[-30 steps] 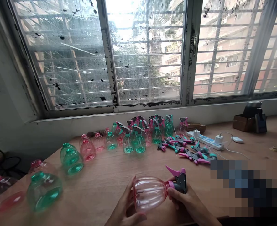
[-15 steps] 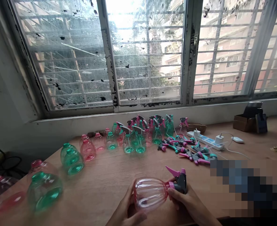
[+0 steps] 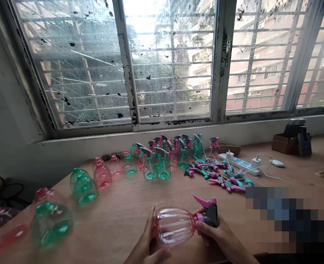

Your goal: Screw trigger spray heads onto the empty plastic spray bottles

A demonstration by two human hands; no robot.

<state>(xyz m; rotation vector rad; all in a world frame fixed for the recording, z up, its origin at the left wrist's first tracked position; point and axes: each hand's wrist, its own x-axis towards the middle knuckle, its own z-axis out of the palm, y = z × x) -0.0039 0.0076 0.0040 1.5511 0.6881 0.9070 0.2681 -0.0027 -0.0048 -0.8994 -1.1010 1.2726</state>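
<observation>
My left hand (image 3: pixel 147 234) grips the ribbed body of a clear pink plastic spray bottle (image 3: pixel 174 226), which lies on its side above the wooden desk. My right hand (image 3: pixel 214 234) holds the neck end, where a grey spray head (image 3: pixel 210 216) with a pink trigger sits on the bottle. Farther along the desk, loose spray heads (image 3: pixel 217 176) lie in a heap. Behind them stand several assembled pink and green spray bottles (image 3: pixel 156 165). Bare bottles, such as a green one (image 3: pixel 82 189) and a pink one (image 3: pixel 102 175), stand without heads at the left.
The wooden desk (image 3: pixel 118 220) runs along a barred window (image 3: pixel 170 62). A white power strip (image 3: pixel 240 164) with cables and a mouse (image 3: pixel 276 163) lies to the right. A cardboard box (image 3: pixel 284 143) stands at the back right. A pixelated patch (image 3: pixel 285 216) hides the right foreground.
My hands and the bottle stay nearly in place. The spray head sits slightly lower in the view, and the whole scene has shifted a little.
</observation>
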